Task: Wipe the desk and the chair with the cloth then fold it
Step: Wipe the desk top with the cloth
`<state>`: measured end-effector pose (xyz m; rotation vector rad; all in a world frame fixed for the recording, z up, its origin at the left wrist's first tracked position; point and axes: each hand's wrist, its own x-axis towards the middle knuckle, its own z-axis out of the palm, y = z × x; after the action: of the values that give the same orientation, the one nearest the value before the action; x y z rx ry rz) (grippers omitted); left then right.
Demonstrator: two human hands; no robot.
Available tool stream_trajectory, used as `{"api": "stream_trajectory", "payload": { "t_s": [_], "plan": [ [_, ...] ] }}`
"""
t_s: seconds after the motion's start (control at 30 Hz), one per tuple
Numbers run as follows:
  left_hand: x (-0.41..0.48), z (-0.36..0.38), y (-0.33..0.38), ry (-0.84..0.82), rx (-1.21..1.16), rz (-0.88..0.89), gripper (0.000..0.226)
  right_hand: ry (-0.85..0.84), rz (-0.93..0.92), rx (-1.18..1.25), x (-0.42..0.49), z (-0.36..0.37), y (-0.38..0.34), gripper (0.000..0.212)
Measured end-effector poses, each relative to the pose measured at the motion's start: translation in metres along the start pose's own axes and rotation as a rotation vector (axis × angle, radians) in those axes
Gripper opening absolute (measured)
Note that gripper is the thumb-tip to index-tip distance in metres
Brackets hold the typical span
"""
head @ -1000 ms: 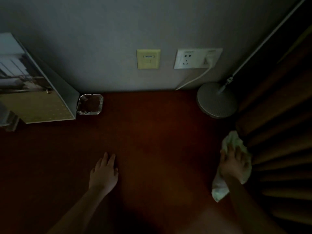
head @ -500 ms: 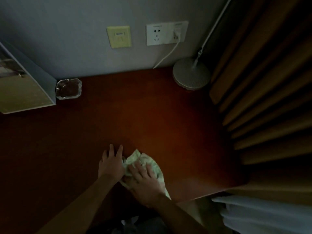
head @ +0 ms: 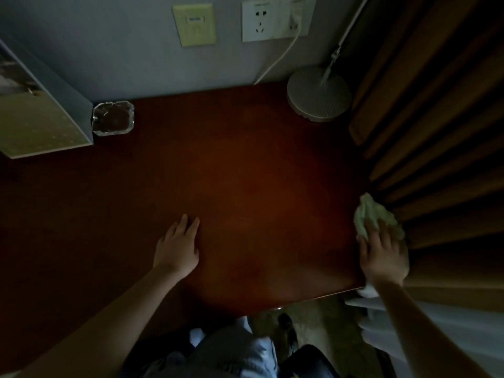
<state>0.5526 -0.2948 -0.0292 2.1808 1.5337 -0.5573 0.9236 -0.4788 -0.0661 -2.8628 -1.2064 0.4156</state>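
The dark red-brown desk (head: 245,186) fills the middle of the view. A crumpled pale green cloth (head: 373,214) lies at the desk's right edge, against the curtain. My right hand (head: 383,255) presses flat on the cloth with fingers spread, covering its near part. My left hand (head: 178,248) rests flat on the desk near the front, fingers straight and holding nothing. No chair is in view.
A glass ashtray (head: 113,118) sits at the back left beside a slanted framed board (head: 41,115). A round grey lamp base (head: 319,95) stands at the back right, its cord plugged into a wall socket (head: 275,19). Brown pleated curtain (head: 436,132) hangs along the right.
My right hand has swept the cloth from beside my left hand across to the desk's right edge. My left hand has stayed flat on the desk.
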Motion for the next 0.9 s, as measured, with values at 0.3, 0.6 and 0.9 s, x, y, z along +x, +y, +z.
{"api": "stream_trajectory", "payload": {
  "t_s": [0.3, 0.6, 0.9],
  "plan": [
    [-0.007, 0.008, -0.007, 0.036, -0.01, 0.013, 0.068, -0.205, -0.475, -0.103, -0.057, 0.025, -0.157, 0.065],
    [-0.015, 0.007, -0.03, 0.037, -0.084, -0.066, 0.066, -0.189, -0.991, -0.13, -0.096, 0.057, -0.237, 0.051],
    [-0.033, 0.019, -0.09, 0.106, -0.152, -0.203, 0.065, 0.038, -0.291, -0.018, 0.008, 0.012, -0.099, 0.067]
  ]
}}
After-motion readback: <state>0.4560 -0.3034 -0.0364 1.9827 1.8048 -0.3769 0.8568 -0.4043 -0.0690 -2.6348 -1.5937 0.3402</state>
